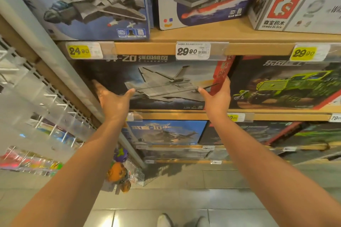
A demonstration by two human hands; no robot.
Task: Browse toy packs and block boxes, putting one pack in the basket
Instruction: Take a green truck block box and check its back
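Two hands (166, 97) flank one jet box (166, 72).

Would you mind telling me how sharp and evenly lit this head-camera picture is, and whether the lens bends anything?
Head view: the jet box between the left hand and right hand is fairly sharp; the peg rack at left is washed out and blurred; the shelf edge and upright bow with wide-angle distortion; glare spots the floor tiles.

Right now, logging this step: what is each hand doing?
Left hand: open, fingers spread at the dark jet box's left side.
Right hand: open at its right edge.
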